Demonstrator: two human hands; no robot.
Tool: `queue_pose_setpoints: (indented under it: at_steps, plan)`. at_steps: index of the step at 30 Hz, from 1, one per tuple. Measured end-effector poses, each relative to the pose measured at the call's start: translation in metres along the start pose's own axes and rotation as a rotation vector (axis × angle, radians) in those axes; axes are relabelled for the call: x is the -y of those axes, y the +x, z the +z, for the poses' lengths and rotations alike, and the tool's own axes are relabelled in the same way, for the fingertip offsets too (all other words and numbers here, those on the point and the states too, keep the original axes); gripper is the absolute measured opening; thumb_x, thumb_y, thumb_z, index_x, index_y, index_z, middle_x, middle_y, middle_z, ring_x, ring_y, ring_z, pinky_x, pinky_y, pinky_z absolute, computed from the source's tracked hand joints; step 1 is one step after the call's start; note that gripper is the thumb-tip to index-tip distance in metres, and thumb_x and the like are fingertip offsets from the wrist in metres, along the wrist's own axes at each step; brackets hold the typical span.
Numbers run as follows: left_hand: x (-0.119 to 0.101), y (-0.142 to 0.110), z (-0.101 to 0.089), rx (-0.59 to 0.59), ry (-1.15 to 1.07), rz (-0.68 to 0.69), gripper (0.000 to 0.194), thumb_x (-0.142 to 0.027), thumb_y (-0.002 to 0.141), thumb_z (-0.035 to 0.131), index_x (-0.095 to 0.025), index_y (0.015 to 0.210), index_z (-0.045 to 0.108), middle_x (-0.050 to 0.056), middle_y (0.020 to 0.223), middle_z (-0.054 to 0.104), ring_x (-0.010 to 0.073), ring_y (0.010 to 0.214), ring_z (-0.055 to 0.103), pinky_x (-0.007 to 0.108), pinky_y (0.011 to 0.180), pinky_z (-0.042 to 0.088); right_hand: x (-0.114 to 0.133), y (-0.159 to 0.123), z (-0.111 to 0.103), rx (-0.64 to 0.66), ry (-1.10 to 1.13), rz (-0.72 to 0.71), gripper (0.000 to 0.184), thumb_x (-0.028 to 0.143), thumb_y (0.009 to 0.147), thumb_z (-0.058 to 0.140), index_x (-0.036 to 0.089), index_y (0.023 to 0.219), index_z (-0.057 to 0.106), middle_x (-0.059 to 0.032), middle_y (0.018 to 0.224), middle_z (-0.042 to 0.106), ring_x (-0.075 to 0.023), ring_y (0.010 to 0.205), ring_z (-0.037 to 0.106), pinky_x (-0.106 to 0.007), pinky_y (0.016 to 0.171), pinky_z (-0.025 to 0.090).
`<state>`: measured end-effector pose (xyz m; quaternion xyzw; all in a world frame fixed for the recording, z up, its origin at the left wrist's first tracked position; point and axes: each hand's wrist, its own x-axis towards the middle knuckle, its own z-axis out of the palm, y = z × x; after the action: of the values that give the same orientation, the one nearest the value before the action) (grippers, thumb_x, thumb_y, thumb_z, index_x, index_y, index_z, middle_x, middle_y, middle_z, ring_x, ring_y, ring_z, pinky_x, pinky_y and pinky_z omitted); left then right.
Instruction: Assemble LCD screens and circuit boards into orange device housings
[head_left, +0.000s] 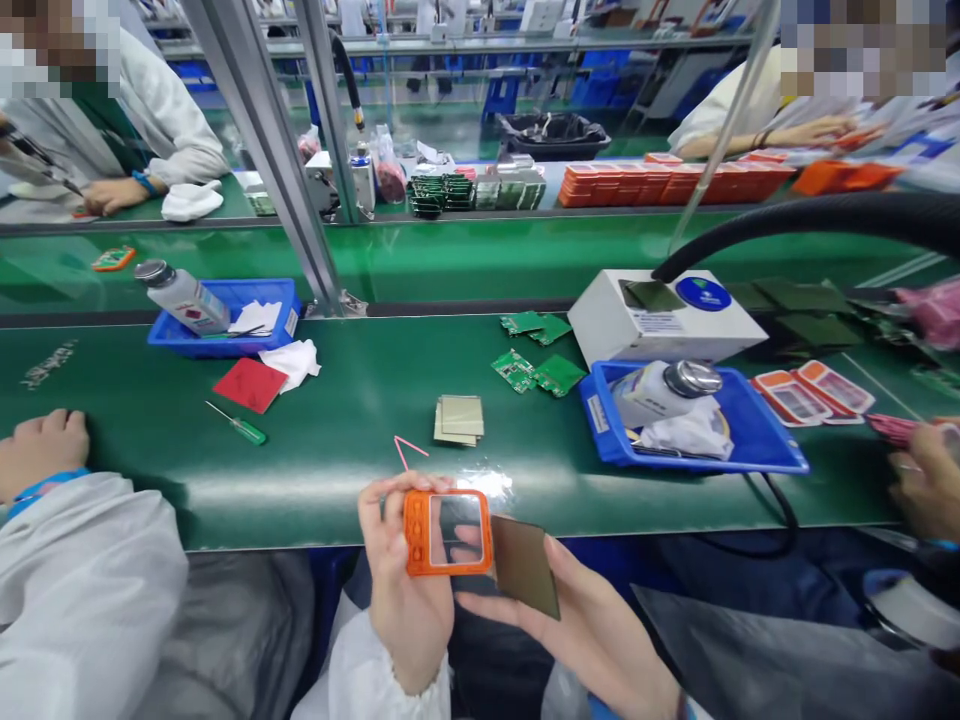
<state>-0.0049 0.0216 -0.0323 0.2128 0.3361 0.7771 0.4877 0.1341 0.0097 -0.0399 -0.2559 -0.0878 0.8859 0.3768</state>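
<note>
My left hand (401, 575) grips an orange plastic frame (448, 531) with a clear window, held upright just below the near edge of the green belt (360, 400). My right hand (577, 625) holds a dark flat rectangular panel (526, 566) by its lower edge, tilted, with its left edge next to the frame's right side. A small stack of pale panels (459, 419) lies on the belt ahead of my hands, with a thin pink strip (409, 450) beside it.
A blue tray (750, 430) with a bottle and a wipe sits right, behind it a white box (664, 320). Green circuit boards (536, 370) lie mid-belt. Left are another blue tray (225, 320), a red sheet (250, 384) and a green screwdriver (238, 425). Co-workers' hands and sleeves flank me.
</note>
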Motion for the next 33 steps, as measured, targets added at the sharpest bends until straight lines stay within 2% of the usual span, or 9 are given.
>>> queue_pose_setpoints:
  at_steps: [4, 7, 10, 17, 22, 25, 28, 30, 33]
  plan:
    - [0.001, 0.0, 0.004, 0.011, 0.117, 0.013, 0.036, -0.025, 0.069, 0.067, -0.028, 0.102, 0.052, 0.001, 0.093, 0.065, 0.0197, 0.089, 0.062, 0.036, 0.084, 0.049, -0.008, 0.005, -0.002, -0.027, 0.014, 0.016, 0.043, 0.045, 0.085, 0.063, 0.015, 0.117, 0.063, -0.0147, 0.123, 0.063, -0.0284, 0.12, 0.055, -0.053, 0.107, 0.035]
    - [0.001, 0.001, 0.005, 0.011, 0.211, -0.015, 0.033, -0.018, 0.073, 0.065, -0.028, 0.1, 0.048, 0.0, 0.088, 0.065, 0.0181, 0.08, 0.062, 0.035, 0.079, 0.049, -0.009, 0.008, -0.005, -0.062, 0.017, 0.019, 0.041, 0.043, 0.085, 0.064, 0.015, 0.115, 0.064, -0.0141, 0.119, 0.066, -0.0287, 0.116, 0.058, -0.054, 0.105, 0.036]
    - [-0.004, 0.003, 0.002, 0.043, 0.283, -0.016, 0.031, -0.023, 0.077, 0.063, -0.029, 0.102, 0.044, 0.0, 0.09, 0.064, 0.0174, 0.071, 0.063, 0.033, 0.07, 0.049, -0.005, 0.009, -0.011, -0.101, 0.025, 0.01, 0.039, 0.044, 0.085, 0.064, 0.015, 0.111, 0.066, -0.014, 0.118, 0.066, -0.029, 0.116, 0.057, -0.053, 0.104, 0.037]
    - [-0.018, -0.002, -0.006, 0.364, 0.732, -0.006, 0.046, -0.025, 0.082, 0.061, -0.028, 0.121, 0.036, 0.007, 0.104, 0.061, 0.0215, 0.087, 0.063, 0.035, 0.079, 0.049, -0.001, 0.009, -0.018, 0.0, 0.044, 0.059, 0.042, 0.05, 0.086, 0.059, 0.016, 0.11, 0.064, -0.0133, 0.12, 0.064, -0.0282, 0.12, 0.054, -0.053, 0.105, 0.034]
    - [-0.007, -0.012, -0.013, 0.474, 0.695, 0.033, 0.041, -0.023, 0.081, 0.062, -0.027, 0.119, 0.046, 0.01, 0.11, 0.061, 0.0251, 0.098, 0.061, 0.039, 0.087, 0.048, -0.002, 0.013, -0.015, 0.089, 0.08, 0.131, 0.052, 0.059, 0.086, 0.054, 0.017, 0.117, 0.06, -0.0128, 0.134, 0.055, -0.0277, 0.131, 0.043, -0.052, 0.107, 0.032]
    - [-0.002, -0.012, -0.014, 0.352, 0.552, -0.054, 0.028, -0.024, 0.08, 0.062, -0.025, 0.107, 0.053, 0.006, 0.097, 0.065, 0.0223, 0.089, 0.063, 0.037, 0.083, 0.048, 0.001, 0.013, -0.017, 0.078, 0.083, 0.13, 0.052, 0.059, 0.083, 0.058, 0.018, 0.115, 0.061, -0.0116, 0.134, 0.055, -0.027, 0.133, 0.041, -0.053, 0.108, 0.032]
    - [-0.007, -0.006, -0.009, 0.066, 0.24, -0.273, 0.019, -0.033, 0.08, 0.06, -0.023, 0.094, 0.053, 0.003, 0.082, 0.066, 0.0197, 0.076, 0.062, 0.034, 0.074, 0.049, 0.004, 0.008, -0.021, 0.01, 0.033, 0.084, 0.049, 0.059, 0.08, 0.062, 0.017, 0.105, 0.066, -0.0127, 0.129, 0.059, -0.0281, 0.13, 0.045, -0.055, 0.109, 0.031]
    - [-0.014, 0.0, -0.004, -0.069, 0.037, -0.466, 0.023, -0.039, 0.078, 0.058, -0.021, 0.091, 0.054, 0.004, 0.076, 0.065, 0.0191, 0.07, 0.061, 0.032, 0.068, 0.048, 0.008, 0.002, -0.022, -0.088, -0.118, -0.081, 0.049, 0.058, 0.078, 0.066, 0.019, 0.107, 0.066, -0.0124, 0.126, 0.061, -0.0286, 0.126, 0.05, -0.054, 0.11, 0.03]
    - [-0.02, 0.005, 0.006, -0.097, -0.085, -0.801, 0.028, -0.041, 0.079, 0.054, -0.016, 0.089, 0.059, 0.007, 0.073, 0.065, 0.0197, 0.067, 0.06, 0.033, 0.065, 0.048, 0.016, -0.011, -0.015, -0.241, -0.581, -0.479, 0.053, 0.049, 0.065, 0.081, 0.028, 0.112, 0.066, -0.0083, 0.122, 0.063, -0.0296, 0.118, 0.055, -0.052, 0.109, 0.033]
